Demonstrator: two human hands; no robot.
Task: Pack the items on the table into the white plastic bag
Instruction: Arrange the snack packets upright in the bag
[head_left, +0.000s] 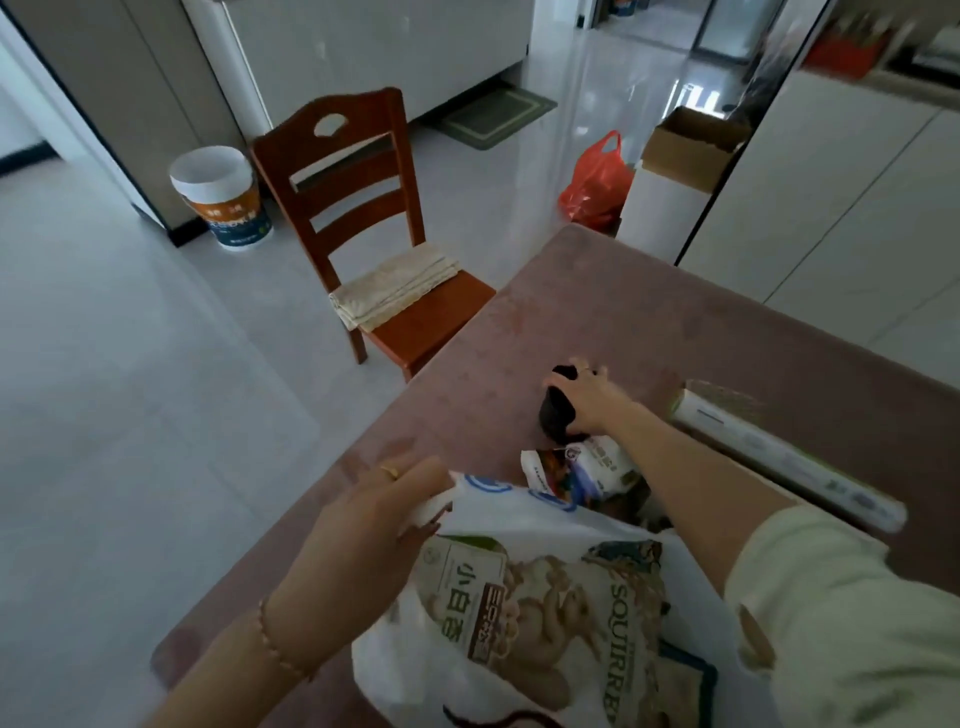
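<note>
Step in hand: picking up the next item for packing. The right hand reaches out over the middle of the table and is closed around a small dark object, fingers curled over its top and side. The object appears to rest on the table; whether it has left the surface cannot be told. What it is cannot be made out beyond a dark, rounded shape.

The left hand pinches the rim of the white plastic bag near the table's left edge, holding the mouth up and open. The bag lies at the near edge of the table, and a large printed snack packet shows through or within its opening. A smaller snack packet lies on the table just beyond the bag's mouth, between the bag and the dark object, not yet packed. A long box lies toward the right edge, well apart from the bag, untouched.

Judgement: packing is partly done, with at least three items outstanding. The next move calls for lifting the dark object clear, carrying it back over the small packet, and lowering it into the mouth while the left hand holds the rim open. The mouth looks narrow and partly filled by the large packet.
</note>
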